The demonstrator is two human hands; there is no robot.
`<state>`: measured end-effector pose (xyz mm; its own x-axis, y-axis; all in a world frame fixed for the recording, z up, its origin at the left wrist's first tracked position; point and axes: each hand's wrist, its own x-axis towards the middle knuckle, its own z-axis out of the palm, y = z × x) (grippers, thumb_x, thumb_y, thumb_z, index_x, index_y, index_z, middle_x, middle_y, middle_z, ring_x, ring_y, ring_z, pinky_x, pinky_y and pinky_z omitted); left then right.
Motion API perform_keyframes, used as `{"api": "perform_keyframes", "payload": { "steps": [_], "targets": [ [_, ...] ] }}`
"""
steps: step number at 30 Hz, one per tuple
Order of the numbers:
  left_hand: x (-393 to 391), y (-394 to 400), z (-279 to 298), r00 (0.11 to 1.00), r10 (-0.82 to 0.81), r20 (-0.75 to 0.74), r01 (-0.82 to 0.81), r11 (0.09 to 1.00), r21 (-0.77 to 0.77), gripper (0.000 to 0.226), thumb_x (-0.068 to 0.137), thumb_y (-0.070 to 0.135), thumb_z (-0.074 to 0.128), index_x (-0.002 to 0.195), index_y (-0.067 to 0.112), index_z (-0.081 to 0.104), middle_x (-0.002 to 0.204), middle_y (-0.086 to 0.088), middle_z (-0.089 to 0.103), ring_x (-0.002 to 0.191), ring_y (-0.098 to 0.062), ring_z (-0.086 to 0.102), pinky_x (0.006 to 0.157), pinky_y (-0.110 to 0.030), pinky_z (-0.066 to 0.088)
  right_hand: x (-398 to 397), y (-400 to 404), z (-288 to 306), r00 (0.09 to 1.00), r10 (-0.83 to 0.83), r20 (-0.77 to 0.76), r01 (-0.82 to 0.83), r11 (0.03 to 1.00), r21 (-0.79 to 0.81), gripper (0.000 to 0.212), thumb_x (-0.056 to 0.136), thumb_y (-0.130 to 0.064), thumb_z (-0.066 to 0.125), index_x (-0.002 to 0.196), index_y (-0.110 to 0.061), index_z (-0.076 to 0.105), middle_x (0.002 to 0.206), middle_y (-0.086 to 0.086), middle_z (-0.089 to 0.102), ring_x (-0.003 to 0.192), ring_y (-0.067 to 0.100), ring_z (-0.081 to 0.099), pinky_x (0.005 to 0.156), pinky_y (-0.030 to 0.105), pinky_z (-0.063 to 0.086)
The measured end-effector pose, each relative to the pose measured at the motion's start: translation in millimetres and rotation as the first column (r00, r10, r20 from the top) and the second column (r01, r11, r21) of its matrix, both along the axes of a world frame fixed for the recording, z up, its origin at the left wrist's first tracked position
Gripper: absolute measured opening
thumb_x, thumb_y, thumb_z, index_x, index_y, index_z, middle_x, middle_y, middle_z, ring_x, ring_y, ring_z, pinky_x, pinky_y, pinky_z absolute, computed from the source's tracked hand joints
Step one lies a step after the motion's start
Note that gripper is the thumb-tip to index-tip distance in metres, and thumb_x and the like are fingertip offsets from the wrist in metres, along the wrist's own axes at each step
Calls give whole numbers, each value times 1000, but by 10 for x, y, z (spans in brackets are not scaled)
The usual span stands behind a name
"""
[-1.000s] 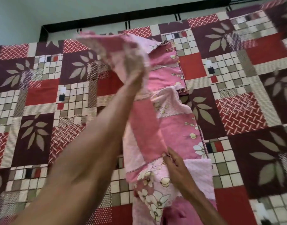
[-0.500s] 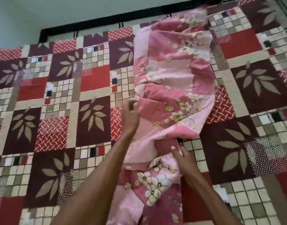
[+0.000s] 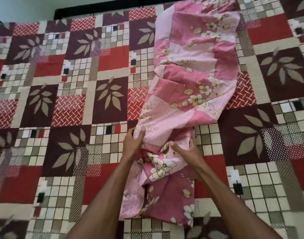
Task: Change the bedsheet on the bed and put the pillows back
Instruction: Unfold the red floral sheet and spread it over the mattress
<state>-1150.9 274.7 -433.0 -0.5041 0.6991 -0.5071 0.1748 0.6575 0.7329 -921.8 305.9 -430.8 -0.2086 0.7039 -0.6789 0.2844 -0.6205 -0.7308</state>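
Observation:
A pink flowered sheet (image 3: 194,71) lies in a long, partly unfolded strip down the middle of the bed, from the far edge to the near edge. Under it a patchwork sheet (image 3: 79,104) in red, maroon and beige squares covers the whole bed. My left hand (image 3: 133,142) grips a bunched fold at the pink sheet's left edge. My right hand (image 3: 187,152) holds the gathered cloth just to the right, fingers curled into it. No pillows are in view.
The bed's dark frame (image 3: 99,9) runs along the far edge below a pale wall (image 3: 23,7). The patchwork sheet stretches flat to the left and right of the pink strip.
My left hand came down from holding the pink sheet high and now grips it low, near my right hand. The sheet's far part flew out and settled flat across the bed.

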Motion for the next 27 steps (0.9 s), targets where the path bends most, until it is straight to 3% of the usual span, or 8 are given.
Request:
{"api": "perform_keyframes", "payload": {
  "steps": [2, 4, 8, 11, 13, 17, 22, 27],
  "targets": [
    [-56, -105, 1, 1000, -30, 3, 30, 999, -31, 54, 97, 63, 53, 120, 16, 66, 111, 1, 70, 102, -18, 65, 90, -39, 54, -36, -102, 43, 997, -65, -39, 63, 996, -59, 106, 68, -51, 94, 154, -36, 35, 159, -3, 43, 137, 15, 51, 113, 47, 46],
    [-87, -268, 37, 998, -65, 13, 66, 997, -46, 61, 95, 71, 48, 101, 13, 65, 95, 0, 68, 89, -21, 64, 80, -39, 51, -57, -333, 246, 989, -62, -136, 45, 991, -123, 51, 83, -26, 87, 122, -12, 57, 122, -4, 70, 113, 17, 68, 101, 44, 55],
    [-111, -536, 105, 988, -140, 68, 144, 988, -54, 79, 85, 86, 37, 105, 18, 70, 102, -2, 73, 93, -21, 68, 84, -42, 55, 258, -504, 548, 984, -78, -162, 73, 997, -39, 18, 100, -14, 62, 118, -14, 65, 108, 5, 75, 95, 21, 73, 81, 41, 63],
    [-42, -603, 204, 983, -150, 108, 156, 986, -55, 64, 97, 73, 38, 107, 19, 70, 94, 0, 71, 78, -16, 62, 69, -33, 49, 960, -266, 884, 921, -356, -161, 376, 918, 122, 26, 98, -4, 56, 118, -14, 69, 108, 7, 75, 90, 20, 72, 69, 29, 62],
    [39, -676, 246, 976, -195, 94, 202, 977, -73, 61, 95, 74, 41, 108, 21, 68, 94, 2, 70, 83, -17, 64, 73, -35, 50, 1462, -204, 935, 836, -548, 21, 529, 815, 236, 25, 95, -18, 65, 119, -13, 71, 105, 4, 78, 79, 14, 72, 61, 26, 59],
    [317, -939, 224, 952, -288, 102, 299, 948, -109, 71, 77, 85, 45, 111, 26, 66, 105, 3, 72, 98, -18, 68, 91, -42, 56, 1828, -384, 590, 708, -350, 613, 252, 937, 243, 80, 65, -72, 76, 112, -7, 68, 103, 17, 74, 89, 33, 72, 72, 38, 56],
    [748, -1281, 49, 945, -312, 100, 320, 944, -77, 49, 94, 57, 64, 121, 17, 65, 107, 4, 70, 97, -14, 68, 84, -34, 59, 1487, -854, 452, 659, -248, 711, 92, 964, 251, 98, 81, -41, 85, 152, -3, 28, 139, 26, 50, 128, 41, 51, 100, 46, 47],
    [1051, -1408, 17, 958, -237, 162, 246, 968, -41, 29, 95, 37, 70, 113, 15, 64, 104, 1, 71, 95, -18, 70, 85, -40, 60, 1478, -1214, 87, 768, -371, 521, 301, 928, 218, 99, 71, -36, 92, 142, -3, 31, 122, 9, 54, 110, 29, 58, 88, 38, 53]
  ]
}}
